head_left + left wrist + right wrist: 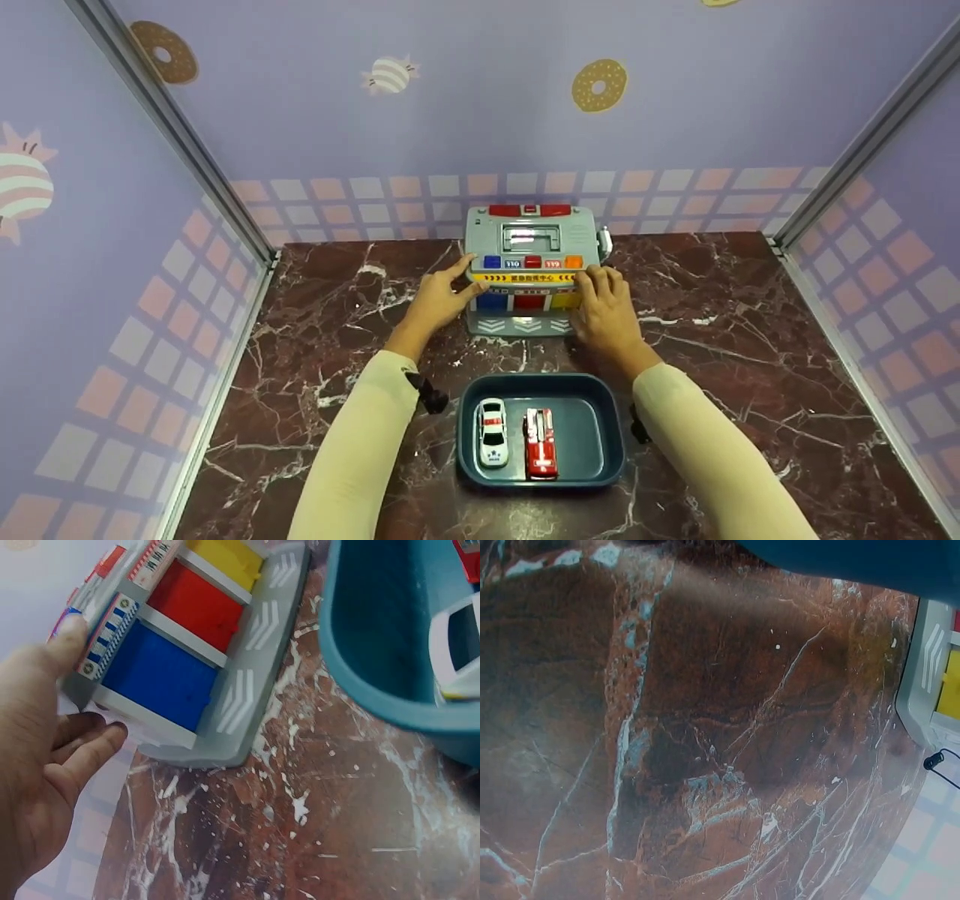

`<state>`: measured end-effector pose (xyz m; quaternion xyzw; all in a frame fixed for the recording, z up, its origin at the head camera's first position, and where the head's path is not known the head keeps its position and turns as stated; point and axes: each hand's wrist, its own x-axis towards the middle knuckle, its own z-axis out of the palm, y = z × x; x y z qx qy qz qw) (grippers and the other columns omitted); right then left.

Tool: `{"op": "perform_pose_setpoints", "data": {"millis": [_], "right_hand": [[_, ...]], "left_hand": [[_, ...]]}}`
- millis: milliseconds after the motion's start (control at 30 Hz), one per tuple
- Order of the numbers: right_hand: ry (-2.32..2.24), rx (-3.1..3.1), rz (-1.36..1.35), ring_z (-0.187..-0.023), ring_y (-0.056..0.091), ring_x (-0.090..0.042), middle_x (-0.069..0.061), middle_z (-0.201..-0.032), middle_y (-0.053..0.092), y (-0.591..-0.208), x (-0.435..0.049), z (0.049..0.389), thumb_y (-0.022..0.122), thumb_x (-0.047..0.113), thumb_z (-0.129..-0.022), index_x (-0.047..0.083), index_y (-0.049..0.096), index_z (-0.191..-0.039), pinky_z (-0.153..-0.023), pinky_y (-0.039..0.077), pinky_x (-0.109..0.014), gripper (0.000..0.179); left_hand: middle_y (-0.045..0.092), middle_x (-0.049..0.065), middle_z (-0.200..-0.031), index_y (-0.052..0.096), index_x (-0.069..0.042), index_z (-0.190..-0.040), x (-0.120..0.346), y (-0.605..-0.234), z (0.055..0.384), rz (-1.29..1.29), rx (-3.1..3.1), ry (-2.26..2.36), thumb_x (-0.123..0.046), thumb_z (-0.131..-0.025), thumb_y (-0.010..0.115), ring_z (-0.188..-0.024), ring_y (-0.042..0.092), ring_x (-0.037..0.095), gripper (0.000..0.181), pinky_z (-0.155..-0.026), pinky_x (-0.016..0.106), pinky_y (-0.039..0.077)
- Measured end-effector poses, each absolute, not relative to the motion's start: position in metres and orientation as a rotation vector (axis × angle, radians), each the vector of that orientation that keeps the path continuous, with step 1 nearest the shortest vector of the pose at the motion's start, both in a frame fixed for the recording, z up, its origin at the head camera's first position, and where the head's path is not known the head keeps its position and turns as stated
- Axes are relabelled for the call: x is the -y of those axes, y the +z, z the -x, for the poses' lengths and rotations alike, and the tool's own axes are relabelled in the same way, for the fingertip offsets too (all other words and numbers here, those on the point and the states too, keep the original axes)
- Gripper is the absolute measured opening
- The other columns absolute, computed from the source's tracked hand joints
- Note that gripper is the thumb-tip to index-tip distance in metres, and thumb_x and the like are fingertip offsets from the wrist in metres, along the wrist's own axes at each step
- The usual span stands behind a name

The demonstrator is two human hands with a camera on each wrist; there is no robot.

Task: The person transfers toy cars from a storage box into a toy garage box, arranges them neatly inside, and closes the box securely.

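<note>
A grey toy garage [487,234] stands upright by the back wall, with coloured buttons along its top and blue, red and yellow doors in front. My left hand [436,300] grips its left front corner. In the left wrist view, the thumb [72,634] lies against the front edge beside the blue door [157,679], while other fingers bend at the side wall. Curled fingers of my right hand [606,311] hold the right front edge, partly covering the yellow door [564,301]. That hand does not appear in the right wrist view, where the garage's ramp [921,671] shows.
In front of the garage sits a dark teal tray [540,484] with a white police car [493,442] and a red fire truck [541,450] inside. A black-ended cord [934,760] hangs at the garage's right side. Walls enclose the marbled table [322,435] on three sides.
</note>
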<state>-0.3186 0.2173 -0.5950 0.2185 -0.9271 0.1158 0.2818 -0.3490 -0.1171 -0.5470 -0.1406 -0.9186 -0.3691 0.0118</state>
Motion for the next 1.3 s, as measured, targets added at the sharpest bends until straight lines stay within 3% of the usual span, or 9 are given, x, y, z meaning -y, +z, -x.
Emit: {"op": "perform_pose_setpoints", "data": {"millis": [133, 367, 567, 700, 833, 1167, 1300], "right_hand": [[0.33, 2.541, -0.585, -0.133, 0.046, -0.054, -0.027, -0.143, 0.05, -0.591, -0.219, 0.317, 0.085, 0.018, -0.082, 0.0, 0.051, -0.143, -0.11, 0.044, -0.065, 0.072], [0.376, 2.626, -0.593, -0.139, 0.043, -0.051, -0.026, -0.148, 0.049, -0.58, -0.228, 0.311, 0.087, 0.022, -0.082, 0.001, 0.05, -0.149, -0.111, 0.044, -0.066, 0.079], [0.407, 2.644, -0.613, -0.137, 0.046, -0.05, -0.025, -0.149, 0.052, -0.567, -0.236, 0.308, 0.083, 0.023, -0.084, 0.0, 0.053, -0.148, -0.11, 0.047, -0.067, 0.074], [0.383, 2.707, -0.639, -0.135, 0.048, -0.047, -0.023, -0.149, 0.053, -0.556, -0.237, 0.307, 0.082, 0.027, -0.087, 0.001, 0.055, -0.149, -0.103, 0.051, -0.066, 0.072], [0.36, 2.798, -0.681, -0.137, 0.049, -0.044, -0.02, -0.152, 0.051, -0.543, -0.235, 0.305, 0.079, 0.033, -0.093, 0.004, 0.053, -0.152, -0.101, 0.051, -0.064, 0.072], [0.348, 2.764, -0.846, -0.152, 0.046, -0.044, -0.02, -0.164, 0.049, -0.517, -0.223, 0.308, 0.075, 0.038, -0.096, 0.005, 0.048, -0.162, -0.119, 0.043, -0.067, 0.079], [0.276, 2.76, -0.885, -0.156, 0.046, -0.039, -0.016, -0.167, 0.05, -0.509, -0.213, 0.309, 0.073, 0.042, -0.098, 0.007, 0.049, -0.164, -0.127, 0.033, -0.071, 0.079]], "left_hand": [[0.067, 0.024, -0.152, 0.053, -0.02, -0.166, 0.116, -0.541, 0.354, 0.457, 2.878, -1.113, -0.058, -0.102, 0.074, -0.136, 0.069, 0.04, 0.077, -0.119, 0.056, 0.052], [0.074, 0.024, -0.141, 0.056, -0.023, -0.163, 0.111, -0.53, 0.36, 0.472, 2.934, -1.092, -0.055, -0.101, 0.078, -0.106, 0.067, 0.035, 0.074, -0.107, 0.053, 0.056], [0.062, 0.022, -0.157, 0.055, -0.028, -0.164, 0.108, -0.527, 0.366, 0.447, 2.963, -1.134, -0.059, -0.099, 0.077, -0.117, 0.067, 0.035, 0.075, -0.109, 0.053, 0.055], [0.058, 0.021, -0.161, 0.055, -0.032, -0.163, 0.112, -0.53, 0.367, 0.401, 2.973, -1.18, -0.059, -0.098, 0.079, -0.137, 0.066, 0.037, 0.075, -0.116, 0.054, 0.053], [0.056, 0.023, -0.162, 0.057, -0.034, -0.162, 0.118, -0.534, 0.366, 0.358, 2.971, -1.211, -0.058, -0.097, 0.081, -0.147, 0.061, 0.039, 0.073, -0.119, 0.054, 0.052], [0.053, 0.022, -0.165, 0.057, -0.036, -0.162, 0.123, -0.53, 0.361, 0.341, 2.982, -1.258, -0.059, -0.096, 0.082, -0.147, 0.06, 0.037, 0.074, -0.115, 0.055, 0.053], [0.055, 0.019, -0.164, 0.057, -0.034, -0.162, 0.124, -0.531, 0.359, 0.356, 2.992, -1.221, -0.059, -0.097, 0.081, -0.147, 0.06, 0.037, 0.074, -0.119, 0.056, 0.051]]}}
